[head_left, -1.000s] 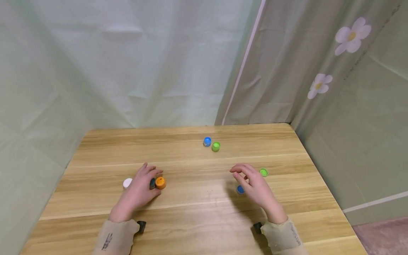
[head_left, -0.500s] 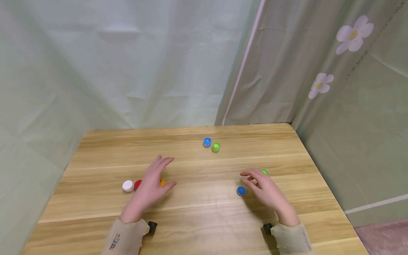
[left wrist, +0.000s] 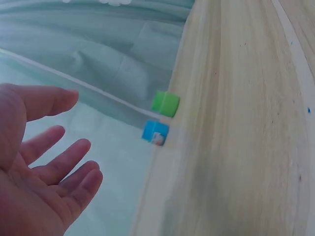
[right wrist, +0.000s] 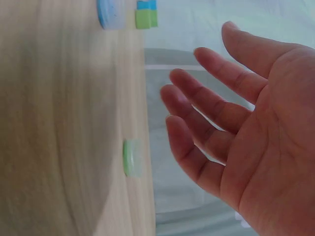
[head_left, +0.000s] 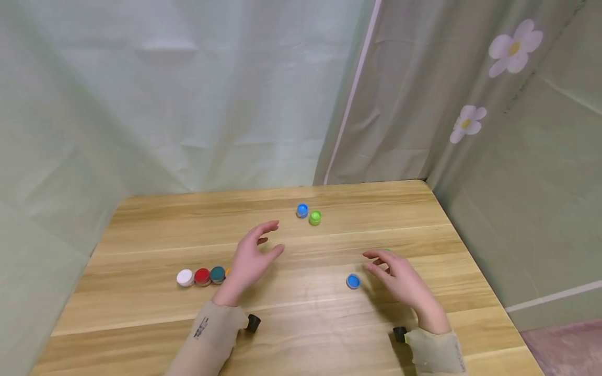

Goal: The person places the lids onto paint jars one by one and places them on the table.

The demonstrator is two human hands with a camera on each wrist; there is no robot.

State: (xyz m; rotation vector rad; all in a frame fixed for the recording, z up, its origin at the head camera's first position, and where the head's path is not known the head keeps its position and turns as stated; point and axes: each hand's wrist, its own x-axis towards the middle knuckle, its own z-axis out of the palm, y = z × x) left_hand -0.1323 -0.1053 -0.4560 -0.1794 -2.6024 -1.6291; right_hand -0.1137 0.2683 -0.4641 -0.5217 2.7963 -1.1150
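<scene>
My left hand (head_left: 249,261) hovers over the middle-left of the table, fingers relaxed and thumb spread, holding nothing. Beyond it stand an open blue jar (head_left: 302,211) and an open green jar (head_left: 315,218), side by side; the left wrist view shows the green jar (left wrist: 165,103) and blue jar (left wrist: 155,132) apart from the fingers. My right hand (head_left: 400,279) is raised at the right, loosely curved around nothing. Left of it lies a blue lid (head_left: 353,281). A green lid (right wrist: 130,157) is mostly hidden behind the right hand in the head view.
At the left, a white-topped jar (head_left: 185,278), a red-topped jar (head_left: 202,277) and a dark teal-topped jar (head_left: 218,274) form a row. An orange jar (head_left: 228,272) at its end is mostly covered by my left arm. Curtains (head_left: 226,104) hang behind the wooden table (head_left: 301,334).
My left hand has left the orange jar and moved right and forward, uncovering the red and teal tops. My right hand has drifted right, away from the blue lid.
</scene>
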